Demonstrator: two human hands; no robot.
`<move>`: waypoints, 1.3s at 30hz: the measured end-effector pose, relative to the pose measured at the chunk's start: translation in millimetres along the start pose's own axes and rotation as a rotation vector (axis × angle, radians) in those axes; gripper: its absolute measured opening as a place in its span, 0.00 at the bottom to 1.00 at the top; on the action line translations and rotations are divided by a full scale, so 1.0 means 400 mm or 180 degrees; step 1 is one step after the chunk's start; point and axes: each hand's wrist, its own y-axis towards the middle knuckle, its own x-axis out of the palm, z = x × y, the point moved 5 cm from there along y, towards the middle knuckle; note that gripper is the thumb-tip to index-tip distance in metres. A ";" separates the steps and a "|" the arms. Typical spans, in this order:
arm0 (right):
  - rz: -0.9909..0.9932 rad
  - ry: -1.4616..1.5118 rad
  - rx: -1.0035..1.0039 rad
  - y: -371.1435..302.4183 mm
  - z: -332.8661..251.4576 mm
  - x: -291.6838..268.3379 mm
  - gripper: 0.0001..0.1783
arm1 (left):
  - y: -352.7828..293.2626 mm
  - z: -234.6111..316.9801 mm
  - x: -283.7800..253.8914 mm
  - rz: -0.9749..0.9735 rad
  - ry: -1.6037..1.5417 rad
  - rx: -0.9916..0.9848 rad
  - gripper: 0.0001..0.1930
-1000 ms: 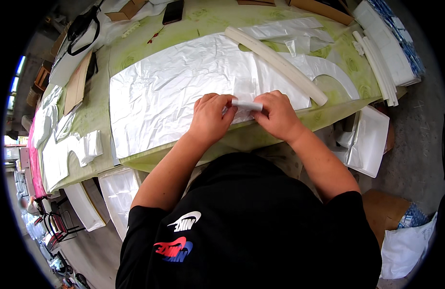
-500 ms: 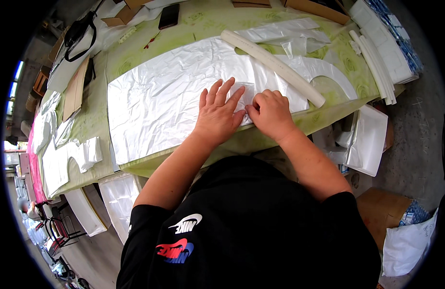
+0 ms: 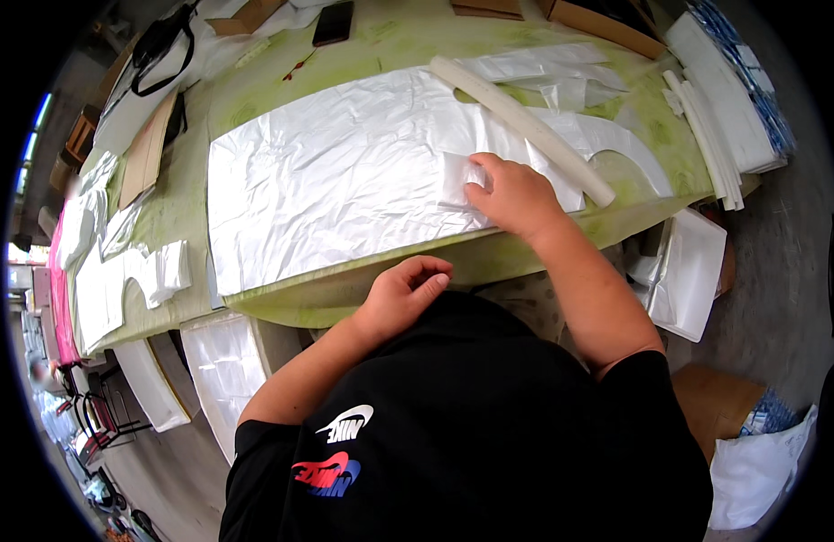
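Observation:
A stack of large white plastic bags [image 3: 317, 181] lies flat and wrinkled along the table's near edge. On its right part sits a small folded white plastic bag [image 3: 455, 181]. My right hand [image 3: 514, 194] has its thumb and forefinger closed on the folded bag's right side; its other fingers are partly hidden. Lower down, my left hand [image 3: 403, 294] hovers in front of the table edge, close to my shirt. Its fingers are loosely bent, the thumb stands apart, and nothing shows in it. A long cream-coloured tube [image 3: 525, 131] rests slantwise across the bags, right of my right hand.
Green patterned cloth [image 3: 254, 86] covers the table. At the back lie a dark phone [image 3: 334, 23] and open cardboard boxes [image 3: 606, 25]. More white bags [image 3: 105, 289] lie at the left. Thin white rolls [image 3: 706, 140] line the right edge, above a white bin [image 3: 692, 275].
My left hand has lifted off the bags and drawn back toward my body, its fingers curling. My right hand stays at the folded bag, its grip now wider. The view has shifted slightly.

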 end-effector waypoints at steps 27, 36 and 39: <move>-0.0279 0.2910 -0.0275 -0.172 -0.074 0.185 0.07 | -0.442 -0.002 -0.610 0.3758 -0.0215 0.0969 0.18; -0.0336 0.2998 -0.0433 -0.173 -0.106 0.195 0.06 | -0.601 -0.005 -0.952 0.4393 0.2597 -0.1822 0.32; -0.0396 0.3101 -0.0378 -0.190 -0.093 0.192 0.06 | -0.596 -0.012 -0.920 0.4882 0.3809 -0.1748 0.30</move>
